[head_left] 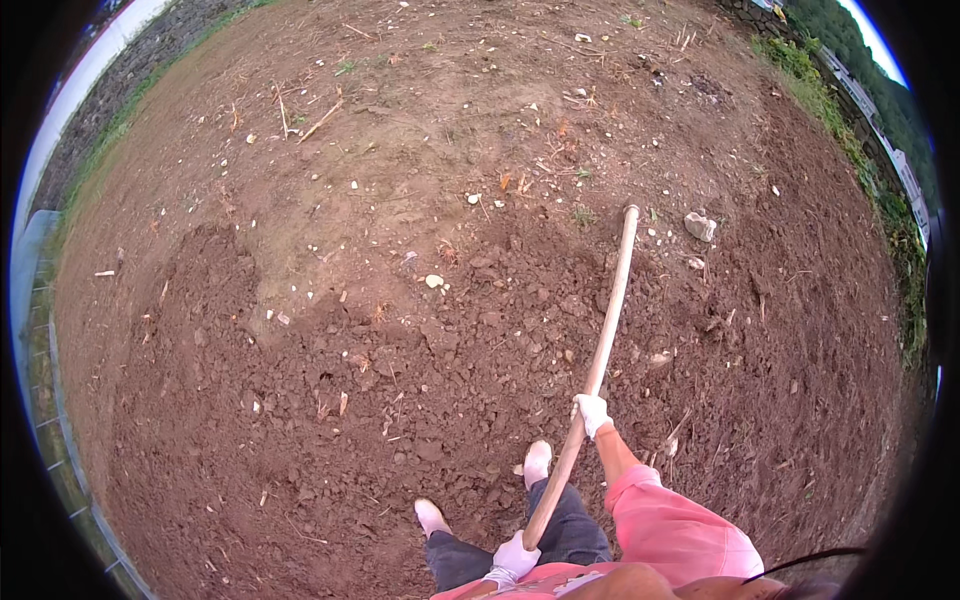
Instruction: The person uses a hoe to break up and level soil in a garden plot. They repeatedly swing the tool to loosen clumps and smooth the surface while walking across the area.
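My left hand (513, 558), in a white glove, is wrapped round the near end of a long-handled hoe (603, 345) close to my body. Farther up the pale wooden shaft, my right hand (592, 413), also gloved in white, grips it. The shaft slants away from me, up and to the right. Its far end, with a narrow rim, meets the brown soil (450, 370); the blade cannot be made out there. Loose, broken clods lie around my feet and along the shaft.
My light-coloured shoes (538, 464) stand on the loosened soil. Smoother ground with scattered stones and dry stalks lies farther off. A large pale stone (700, 227) sits right of the hoe's far end. A wire fence (62, 420) borders the left, green plants (880, 190) the right.
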Motion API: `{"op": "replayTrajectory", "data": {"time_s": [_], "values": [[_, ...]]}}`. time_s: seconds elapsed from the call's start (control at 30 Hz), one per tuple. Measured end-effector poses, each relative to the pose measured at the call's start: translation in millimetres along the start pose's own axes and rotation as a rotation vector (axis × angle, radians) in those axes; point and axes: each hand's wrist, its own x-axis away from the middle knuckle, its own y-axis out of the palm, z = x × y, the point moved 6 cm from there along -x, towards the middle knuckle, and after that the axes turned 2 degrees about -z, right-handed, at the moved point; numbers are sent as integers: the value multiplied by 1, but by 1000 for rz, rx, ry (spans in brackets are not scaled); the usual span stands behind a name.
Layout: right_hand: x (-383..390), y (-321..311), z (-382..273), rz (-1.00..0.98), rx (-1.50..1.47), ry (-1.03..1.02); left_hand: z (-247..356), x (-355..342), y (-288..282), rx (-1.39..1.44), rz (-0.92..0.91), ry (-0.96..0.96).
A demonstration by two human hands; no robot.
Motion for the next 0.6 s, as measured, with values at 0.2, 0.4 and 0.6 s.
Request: {"op": "replayTrajectory", "data": {"time_s": [0.2,0.4,0.6], "values": [[92,-12,47,52,-78,15,-55,60,-14,-48,-76,21],[162,-19,-81,43,-153,-313,-17,23,-15,20,93,336],[205,2,-262,-67,-156,-637,111,-35,-47,128,191,563]]}}
